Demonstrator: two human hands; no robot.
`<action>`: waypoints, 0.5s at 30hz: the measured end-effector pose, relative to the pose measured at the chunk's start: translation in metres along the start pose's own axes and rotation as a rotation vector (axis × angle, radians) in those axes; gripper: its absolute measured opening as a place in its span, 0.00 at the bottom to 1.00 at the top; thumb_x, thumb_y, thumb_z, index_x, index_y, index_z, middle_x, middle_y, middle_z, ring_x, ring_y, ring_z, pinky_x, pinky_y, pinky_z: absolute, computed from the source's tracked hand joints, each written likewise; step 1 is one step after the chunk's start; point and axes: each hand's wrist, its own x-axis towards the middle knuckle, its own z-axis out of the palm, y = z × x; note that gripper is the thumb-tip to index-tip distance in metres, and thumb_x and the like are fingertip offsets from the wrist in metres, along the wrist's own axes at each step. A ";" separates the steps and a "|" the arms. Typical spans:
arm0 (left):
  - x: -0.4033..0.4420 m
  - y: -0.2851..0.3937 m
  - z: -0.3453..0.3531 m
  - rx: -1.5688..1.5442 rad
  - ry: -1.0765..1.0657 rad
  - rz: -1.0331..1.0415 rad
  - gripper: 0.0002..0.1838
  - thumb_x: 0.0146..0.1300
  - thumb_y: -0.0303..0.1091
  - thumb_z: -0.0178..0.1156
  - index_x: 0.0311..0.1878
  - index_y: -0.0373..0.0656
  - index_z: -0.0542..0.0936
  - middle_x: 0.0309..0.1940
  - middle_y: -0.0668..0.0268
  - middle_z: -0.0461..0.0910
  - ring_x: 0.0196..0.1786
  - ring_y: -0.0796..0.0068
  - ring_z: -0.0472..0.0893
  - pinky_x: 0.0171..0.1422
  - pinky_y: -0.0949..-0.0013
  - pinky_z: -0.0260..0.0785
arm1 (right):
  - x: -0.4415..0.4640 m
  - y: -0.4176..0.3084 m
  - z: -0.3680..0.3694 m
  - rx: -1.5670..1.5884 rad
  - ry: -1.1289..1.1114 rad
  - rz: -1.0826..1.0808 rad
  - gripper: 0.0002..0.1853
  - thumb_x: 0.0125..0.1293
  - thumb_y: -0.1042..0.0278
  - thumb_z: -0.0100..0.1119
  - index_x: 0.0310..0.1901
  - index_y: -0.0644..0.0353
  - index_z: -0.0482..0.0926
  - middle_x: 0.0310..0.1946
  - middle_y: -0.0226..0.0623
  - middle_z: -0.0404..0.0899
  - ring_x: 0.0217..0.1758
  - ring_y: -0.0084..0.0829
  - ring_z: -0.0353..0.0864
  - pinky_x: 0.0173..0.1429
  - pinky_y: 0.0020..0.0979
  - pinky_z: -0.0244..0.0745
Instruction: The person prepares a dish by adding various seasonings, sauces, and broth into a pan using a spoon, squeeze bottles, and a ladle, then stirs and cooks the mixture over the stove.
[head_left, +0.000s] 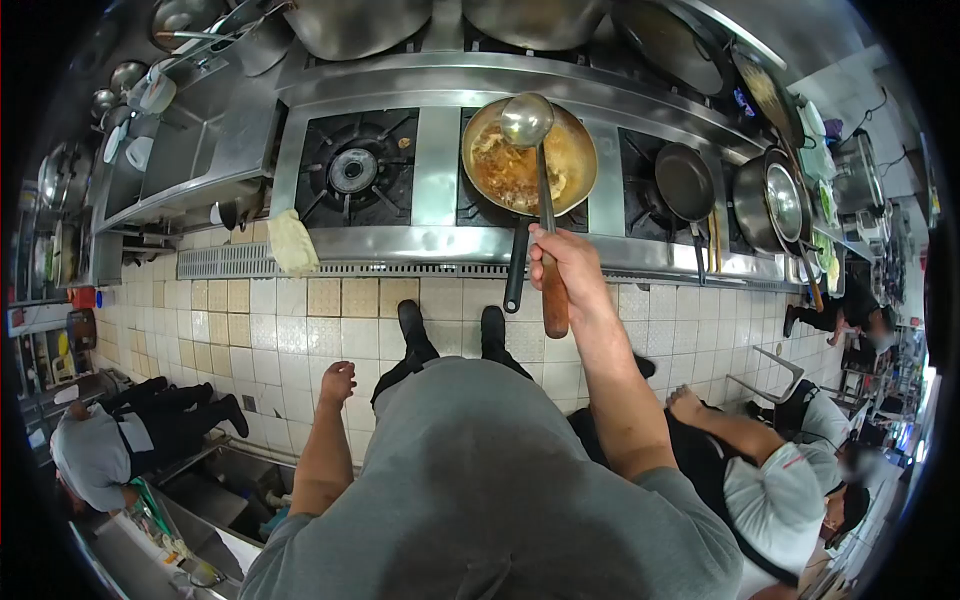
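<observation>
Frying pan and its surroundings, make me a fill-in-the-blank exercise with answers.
The right hand holds a ____ by its wooden handle.
The pan of food stands to the ____ of the small dark pan.
The food pan's black handle points ____ the person rather than away.
Missing words: ladle; left; toward.

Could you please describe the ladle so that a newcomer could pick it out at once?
Find the long steel stove across the top, then the pan just right of its bare burner. The ladle reaches over that pan, held in the person's right hand. Its round steel bowl and brown wooden grip set it apart from the pan's black handle alongside.
</observation>
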 end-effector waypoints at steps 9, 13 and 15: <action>0.011 0.018 0.000 0.057 -0.017 0.021 0.24 0.71 0.46 0.62 0.62 0.40 0.78 0.41 0.63 0.83 0.35 0.69 0.84 0.33 0.64 0.75 | -0.008 0.004 -0.003 0.048 -0.068 0.093 0.11 0.73 0.61 0.62 0.42 0.61 0.76 0.27 0.27 0.76 0.21 0.21 0.75 0.23 0.27 0.68; 0.019 0.024 0.002 0.085 -0.043 0.035 0.24 0.71 0.46 0.62 0.62 0.40 0.78 0.39 0.63 0.84 0.34 0.68 0.84 0.32 0.64 0.75 | -0.033 -0.003 -0.006 0.162 -0.111 0.170 0.13 0.74 0.63 0.60 0.51 0.65 0.77 0.29 0.28 0.74 0.23 0.21 0.72 0.25 0.27 0.65; 0.026 0.027 0.002 0.101 -0.058 0.046 0.24 0.71 0.46 0.62 0.61 0.40 0.78 0.39 0.63 0.84 0.33 0.69 0.84 0.31 0.64 0.75 | -0.043 0.001 -0.015 0.237 -0.139 0.190 0.16 0.75 0.64 0.58 0.56 0.66 0.75 0.29 0.28 0.73 0.23 0.20 0.71 0.25 0.25 0.63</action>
